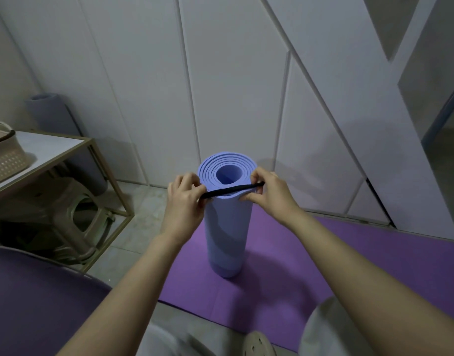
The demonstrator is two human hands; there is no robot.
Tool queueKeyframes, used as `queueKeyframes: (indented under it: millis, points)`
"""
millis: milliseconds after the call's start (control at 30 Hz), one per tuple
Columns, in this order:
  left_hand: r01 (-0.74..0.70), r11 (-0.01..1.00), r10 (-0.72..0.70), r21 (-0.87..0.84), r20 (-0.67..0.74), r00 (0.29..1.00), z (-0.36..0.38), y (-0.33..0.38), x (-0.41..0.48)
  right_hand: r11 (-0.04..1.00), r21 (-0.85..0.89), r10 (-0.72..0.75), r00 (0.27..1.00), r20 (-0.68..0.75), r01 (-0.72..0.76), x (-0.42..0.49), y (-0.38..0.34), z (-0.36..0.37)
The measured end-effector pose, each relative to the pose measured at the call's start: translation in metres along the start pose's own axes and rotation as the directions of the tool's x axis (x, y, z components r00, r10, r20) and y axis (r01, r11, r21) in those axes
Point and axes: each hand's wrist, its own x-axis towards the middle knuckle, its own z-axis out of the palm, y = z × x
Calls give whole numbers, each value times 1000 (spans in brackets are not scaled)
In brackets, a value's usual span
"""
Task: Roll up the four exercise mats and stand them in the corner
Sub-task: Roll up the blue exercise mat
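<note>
Head view: looks down at two bare forearms reaching to a mat stood on end before white wall panels.
Rolled mat (229,227): lilac-blue, wound tight, upright on a flat purple mat (323,265), so its open top faces the hands.
Black band (231,189): an elastic strap stretched across the roll's top rim, probably to slip over it and stop it unrolling.
Left hand (184,201): pinches the band's left end against the roll's side.
Right hand (269,194): pinches the right end, thumb under the rim.
Corner mat (51,114): already upright behind a side table (48,147); too dim to tell its colour.
Purple mat: unrolled, not yet done.
</note>
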Motion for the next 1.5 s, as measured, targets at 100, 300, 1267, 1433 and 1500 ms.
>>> queueKeyframes:
  millis: [100, 300, 1267, 1433, 1500]
  points:
    - [-108, 994, 108, 15, -48, 993, -1, -5, -1, 1000, -10, -17, 999, 32, 18, 4, -2, 1]
    - [-96, 994, 96, 59, 7, 995, 0, -4, -2, 999, 36, 3, 1000, 31, -4, 6, -2, 3]
    - [103, 995, -99, -11, 162, 982, 21, -4, -33, 990, 120, 81, 993, -86, -71, -2, 28, 29]
    - [154, 985, -169, 73, 296, 940, 32, -19, -43, 997, 2, 82, 996, 26, -82, -6, 39, 32]
    - [193, 979, -202, 60, 320, 926, 33, -20, -44, 995, -29, 98, 993, 65, -96, -5, 44, 35]
